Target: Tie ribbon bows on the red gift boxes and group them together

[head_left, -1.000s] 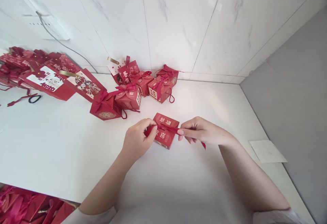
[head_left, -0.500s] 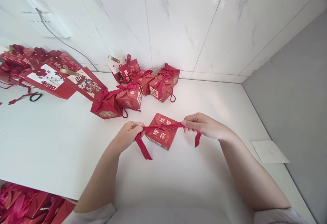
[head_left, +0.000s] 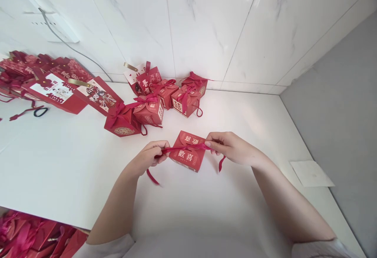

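A red gift box [head_left: 188, 158] with pale printed characters sits on the white table in front of me, its flaps folded shut on top. Across its lid runs a dark red ribbon [head_left: 179, 148], crossed at the middle slot. My left hand [head_left: 151, 156] pinches one side of the ribbon at the box's left edge, and a loose tail hangs below the fingers. On the other side, my right hand [head_left: 226, 146] grips the ribbon near the box's top right corner; its tail dangles beneath the palm.
Several red boxes with tied ribbons [head_left: 149, 110] stand behind, towards the tiled wall. Taller red gift bags [head_left: 53, 89] lean at the left, near a black ring [head_left: 40, 112]. A white paper [head_left: 311, 173] lies at the right edge. More red boxes [head_left: 38, 236] fill the lower left corner.
Both hands have moved slightly closer to the box along the ribbon. The left fingers have curled in, and the ribbon's left tail has swung left. The box has turned a little.
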Demonstrator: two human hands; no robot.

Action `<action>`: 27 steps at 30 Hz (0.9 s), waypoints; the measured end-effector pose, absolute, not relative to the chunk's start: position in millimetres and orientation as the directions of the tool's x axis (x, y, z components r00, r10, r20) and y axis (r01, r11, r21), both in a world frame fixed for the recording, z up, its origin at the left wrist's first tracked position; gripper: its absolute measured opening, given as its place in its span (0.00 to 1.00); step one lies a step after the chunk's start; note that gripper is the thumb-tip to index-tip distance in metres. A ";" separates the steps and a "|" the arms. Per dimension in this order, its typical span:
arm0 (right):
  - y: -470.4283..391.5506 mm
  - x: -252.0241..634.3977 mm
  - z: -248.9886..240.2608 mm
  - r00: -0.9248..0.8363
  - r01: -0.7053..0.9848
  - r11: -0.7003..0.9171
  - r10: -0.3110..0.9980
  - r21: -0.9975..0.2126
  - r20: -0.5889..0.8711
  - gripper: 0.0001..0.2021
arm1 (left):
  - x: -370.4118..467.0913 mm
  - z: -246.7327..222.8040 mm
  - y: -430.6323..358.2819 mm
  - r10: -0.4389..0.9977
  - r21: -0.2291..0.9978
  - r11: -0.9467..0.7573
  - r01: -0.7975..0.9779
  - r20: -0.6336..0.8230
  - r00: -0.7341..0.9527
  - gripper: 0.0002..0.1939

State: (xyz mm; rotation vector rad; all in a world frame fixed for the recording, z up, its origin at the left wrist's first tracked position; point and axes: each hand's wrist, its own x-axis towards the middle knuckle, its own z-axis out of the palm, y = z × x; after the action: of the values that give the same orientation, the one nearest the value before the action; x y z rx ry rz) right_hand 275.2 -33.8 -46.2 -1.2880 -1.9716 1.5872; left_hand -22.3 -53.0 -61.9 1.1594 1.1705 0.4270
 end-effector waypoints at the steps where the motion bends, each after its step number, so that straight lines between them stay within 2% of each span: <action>1: -35.1 274.3 -45.5 -0.545 0.452 0.014 0.796 -0.892 -0.263 0.16 | -22.5 -62.3 -52.7 0.778 0.866 0.419 0.271 -0.497 0.385 0.03; 4: -39.5 272.7 -41.3 -0.558 0.428 0.059 0.802 -0.902 -0.212 0.13 | -22.6 -60.2 -53.3 0.786 0.879 0.384 0.284 -0.472 0.399 0.05; 8: -44.3 270.3 -38.0 -0.662 0.377 0.257 0.747 -0.890 -0.065 0.18 | -17.6 -53.6 -57.7 0.838 0.901 0.244 0.358 -0.382 0.390 0.13; 12: -45.9 267.8 -42.6 -0.670 0.419 0.458 0.739 -0.784 0.073 0.20 | -10.4 -54.6 -60.8 0.897 0.893 0.151 0.425 -0.304 0.320 0.11; 20: -43.1 265.0 -48.8 -0.606 0.544 0.594 0.767 -0.593 0.212 0.11 | -3.4 -62.3 -60.4 0.961 0.928 -0.009 0.373 -0.096 0.261 0.11; 23: -42.1 263.5 -48.0 -0.577 0.525 0.571 0.784 -0.631 0.230 0.10 | -0.6 -61.3 -61.1 0.955 0.941 -0.024 0.337 -0.078 0.286 0.13; 27: -41.5 262.5 -48.9 -0.567 0.451 0.338 0.823 -0.826 0.028 0.14 | 2.9 -63.7 -62.0 0.952 0.936 0.009 0.353 -0.115 0.282 0.19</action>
State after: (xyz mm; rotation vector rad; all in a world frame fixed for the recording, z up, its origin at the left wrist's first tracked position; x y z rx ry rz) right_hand 262.5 -41.5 -48.9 -1.1165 -2.1628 1.1229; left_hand 2.9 -62.0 -63.7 1.5400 1.2505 0.7447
